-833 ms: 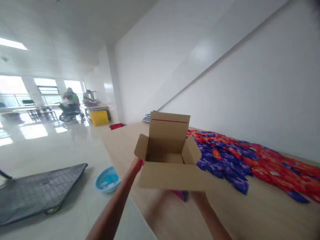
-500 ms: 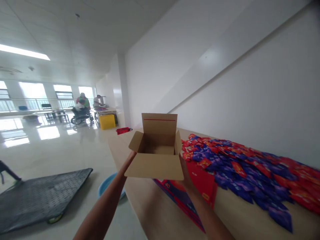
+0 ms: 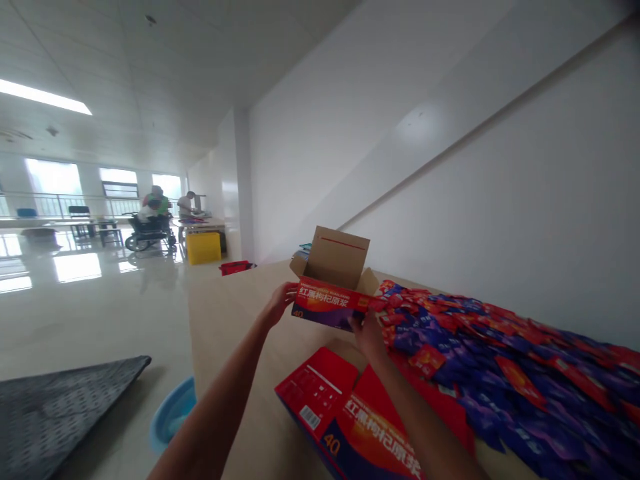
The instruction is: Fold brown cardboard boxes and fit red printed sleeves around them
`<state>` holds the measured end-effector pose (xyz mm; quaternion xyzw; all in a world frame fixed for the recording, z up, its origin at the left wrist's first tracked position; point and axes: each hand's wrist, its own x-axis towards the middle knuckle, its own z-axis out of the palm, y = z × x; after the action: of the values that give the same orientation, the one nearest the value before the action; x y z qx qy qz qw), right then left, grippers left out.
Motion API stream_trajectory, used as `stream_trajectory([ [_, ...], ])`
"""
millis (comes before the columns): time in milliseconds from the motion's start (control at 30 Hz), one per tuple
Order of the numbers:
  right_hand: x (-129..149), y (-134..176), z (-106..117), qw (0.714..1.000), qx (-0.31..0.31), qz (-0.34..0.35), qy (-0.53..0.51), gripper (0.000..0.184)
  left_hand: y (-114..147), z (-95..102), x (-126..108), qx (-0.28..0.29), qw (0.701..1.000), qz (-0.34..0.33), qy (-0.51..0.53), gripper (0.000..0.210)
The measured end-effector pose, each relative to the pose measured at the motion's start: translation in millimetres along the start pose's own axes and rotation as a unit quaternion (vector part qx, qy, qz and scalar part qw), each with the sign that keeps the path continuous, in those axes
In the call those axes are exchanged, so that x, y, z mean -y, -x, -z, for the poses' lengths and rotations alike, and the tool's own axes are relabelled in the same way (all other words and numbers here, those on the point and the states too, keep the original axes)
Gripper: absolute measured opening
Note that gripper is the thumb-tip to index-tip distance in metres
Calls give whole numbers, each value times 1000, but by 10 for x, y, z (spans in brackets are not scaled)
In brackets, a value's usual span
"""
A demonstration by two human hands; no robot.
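Both arms stretched forward, centre frame. I see the left hand [image 3: 281,301] on the left end of the box [image 3: 334,293], fingers curled round that edge, forearm running down to the bottom left. Right hand [image 3: 367,333] is under the box's lower right corner — fingers bent up against it, though I can't tell how far they wrap. The box is held off the table [image 3: 235,333], tilted so its red printed side faces me, brown flap standing open on top. Directly below it, bottom centre, flat cartons [image 3: 345,417] lie on the table. Sachets [image 3: 500,363] — red and purple — piled over the right half of the frame. Blue basin [image 3: 173,417] on the floor, lower left.
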<state>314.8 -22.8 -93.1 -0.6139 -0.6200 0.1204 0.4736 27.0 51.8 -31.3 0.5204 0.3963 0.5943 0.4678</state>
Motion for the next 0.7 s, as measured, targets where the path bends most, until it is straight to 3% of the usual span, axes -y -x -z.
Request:
stream_trajectory([
  [267,-611,-457,-265,999,26,9,28,49,-448,-214,528,14,999,-5,-38,51],
  [400,-878,-729,-407,998,29,31,42,51,-673,-257,868,-18,998,-16,-56,49],
  [567,-1220,-663,-643,995,57,45,74,59,-665,-214,1434,-63,991,15,-116,45],
  [700,-1312,-520,-755,992,83,36,93,70,-595,-96,1574,-23,987,46,-149,45],
])
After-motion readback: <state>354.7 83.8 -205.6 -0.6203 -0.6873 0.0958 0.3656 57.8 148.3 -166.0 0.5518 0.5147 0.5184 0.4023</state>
